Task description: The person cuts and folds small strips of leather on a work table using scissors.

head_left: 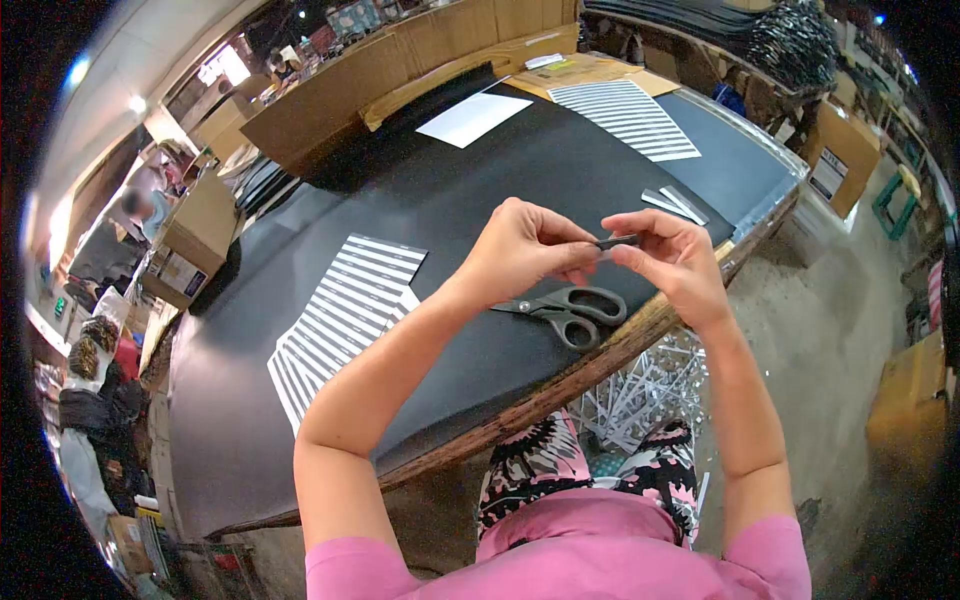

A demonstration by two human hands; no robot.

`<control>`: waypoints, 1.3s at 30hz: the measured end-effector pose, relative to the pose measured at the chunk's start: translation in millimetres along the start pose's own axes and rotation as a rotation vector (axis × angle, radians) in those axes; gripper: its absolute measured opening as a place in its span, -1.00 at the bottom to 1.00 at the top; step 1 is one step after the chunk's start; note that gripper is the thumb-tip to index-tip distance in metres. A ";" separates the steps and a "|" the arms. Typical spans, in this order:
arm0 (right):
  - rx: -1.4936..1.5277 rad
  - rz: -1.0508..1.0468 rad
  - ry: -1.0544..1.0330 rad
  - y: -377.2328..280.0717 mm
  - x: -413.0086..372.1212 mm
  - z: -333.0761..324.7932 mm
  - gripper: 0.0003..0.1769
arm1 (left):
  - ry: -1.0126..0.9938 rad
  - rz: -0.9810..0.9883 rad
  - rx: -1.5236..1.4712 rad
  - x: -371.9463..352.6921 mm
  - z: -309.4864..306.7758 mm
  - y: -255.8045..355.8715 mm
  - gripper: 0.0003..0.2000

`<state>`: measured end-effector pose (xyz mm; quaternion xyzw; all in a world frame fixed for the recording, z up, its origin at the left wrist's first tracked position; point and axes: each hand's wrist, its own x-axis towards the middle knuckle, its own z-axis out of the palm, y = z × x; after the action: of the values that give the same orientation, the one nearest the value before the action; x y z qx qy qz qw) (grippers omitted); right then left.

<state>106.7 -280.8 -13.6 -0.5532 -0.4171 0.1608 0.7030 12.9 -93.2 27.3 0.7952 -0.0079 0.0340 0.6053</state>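
Note:
Above the front edge of the table, my left hand [525, 248] and my right hand [672, 258] are close together. Between their fingertips is a small dark strip [618, 241] with a pale edge; both hands pinch it. Just below them, black-handled scissors [572, 308] lie on the black tabletop. Black-and-white striped sheets [350, 300] lie fanned out left of my left forearm, partly hidden by it. Beyond my right hand are a few cut strips [675, 204] in black and white.
Another striped sheet [630, 118] and a blank white sheet [473, 120] lie at the back of the table [240, 400]. Cardboard [410, 70] stands along its far edge. Paper scraps [645, 390] cover the floor below. Another person [147, 210] is at the far left.

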 end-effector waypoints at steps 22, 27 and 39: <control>-0.923 -0.320 -0.040 62.0 50.4 -5.1 -0.86 | 0.446 0.585 0.559 59.2 4.0 -116.6 -0.86; -0.924 -0.314 -0.035 61.8 51.0 -6.5 -0.86 | 0.445 0.600 0.476 58.5 1.2 -117.4 -0.83; -0.890 -0.322 -0.073 67.7 53.3 -14.0 -0.84 | 0.411 0.651 0.601 59.0 -3.9 -113.2 -0.91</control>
<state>165.3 -230.4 -54.1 -0.7230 -0.5501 -0.1252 0.3986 77.7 -57.5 -76.8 0.8678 -0.1265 0.3786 0.2960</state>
